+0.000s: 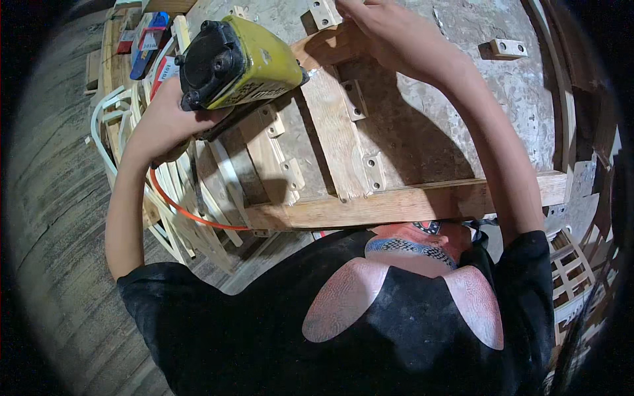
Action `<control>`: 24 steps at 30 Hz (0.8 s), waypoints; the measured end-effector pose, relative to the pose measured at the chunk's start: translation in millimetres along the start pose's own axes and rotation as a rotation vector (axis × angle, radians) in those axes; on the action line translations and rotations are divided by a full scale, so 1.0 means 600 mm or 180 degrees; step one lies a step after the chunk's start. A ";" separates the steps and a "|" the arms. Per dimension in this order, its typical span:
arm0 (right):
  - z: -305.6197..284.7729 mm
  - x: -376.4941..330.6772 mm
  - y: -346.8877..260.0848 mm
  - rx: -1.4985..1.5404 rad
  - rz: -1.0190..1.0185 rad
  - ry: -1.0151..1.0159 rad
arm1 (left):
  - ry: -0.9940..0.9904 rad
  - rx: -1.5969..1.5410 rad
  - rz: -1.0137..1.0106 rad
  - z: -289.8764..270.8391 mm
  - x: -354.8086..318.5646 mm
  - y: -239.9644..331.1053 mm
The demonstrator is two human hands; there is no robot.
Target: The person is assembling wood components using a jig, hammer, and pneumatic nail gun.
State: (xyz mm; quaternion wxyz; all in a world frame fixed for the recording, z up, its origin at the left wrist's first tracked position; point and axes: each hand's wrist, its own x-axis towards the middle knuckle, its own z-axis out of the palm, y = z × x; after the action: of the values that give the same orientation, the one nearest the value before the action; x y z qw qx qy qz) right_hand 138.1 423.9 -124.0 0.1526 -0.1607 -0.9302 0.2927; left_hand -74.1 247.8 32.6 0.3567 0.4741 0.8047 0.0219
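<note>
Left hand (173, 117) wrapped around the grip of a yellow-and-black pneumatic nail gun (232, 63), nose aimed down at the upper left of a wooden slat frame (343, 142) lying flat on the bench. Thin orange air hose (188, 210) loops away below the wrist.

Right hand (389, 36) pressed flat, fingers spread, on the frame's top rail, steadying it; fingertips run out of view at the top edge.

Progress, as a judgement: the long front rail and two uprights look joined, sitting square against small pale wooden stop blocks (507, 47). The top corner appears to be what is left to fasten; whether nails are already in, I cannot tell.

Surface: worn grey, speckled board worktop (462, 105). Pale loose slats (172, 218) stacked at left over bare planked flooring. Dim surroundings.
</note>
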 end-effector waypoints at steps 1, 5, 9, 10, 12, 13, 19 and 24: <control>0.000 0.000 -0.001 -0.0059 0.0041 -0.0030 | 0.0107 -0.0028 0.0137 0.002 -0.002 -0.001; -0.005 0.000 -0.002 -0.0114 -0.0002 -0.0081 | -0.0031 0.0269 0.0175 -0.006 -0.011 0.005; -0.003 -0.002 0.005 -0.0189 -0.0177 0.0074 | 0.0185 0.0110 -0.0045 -0.012 -0.050 -0.014; -0.003 -0.001 0.005 -0.0080 -0.0143 -0.0038 | 0.0212 0.0107 -0.0048 -0.014 -0.061 -0.027; 0.003 -0.003 0.011 -0.0004 -0.0120 -0.0143 | 0.0499 0.0121 0.0005 -0.013 -0.080 -0.065; 0.013 -0.007 0.015 -0.0129 -0.0220 0.0086 | 0.0594 0.0046 -0.0363 -0.011 -0.096 -0.065; 0.023 0.001 0.015 -0.0309 -0.0339 0.0262 | 0.1345 -0.0005 -0.1185 -0.010 -0.145 -0.156; 0.017 0.007 0.025 -0.0373 -0.0602 0.0316 | 0.1873 0.0827 -0.1521 0.005 -0.125 -0.270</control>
State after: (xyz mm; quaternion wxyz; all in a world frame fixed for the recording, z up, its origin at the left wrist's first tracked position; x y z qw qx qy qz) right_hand 133.4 432.3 -140.0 0.2158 -0.0951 -0.9480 0.2139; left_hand -171.1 99.8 11.3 0.0430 0.2882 0.9562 -0.0288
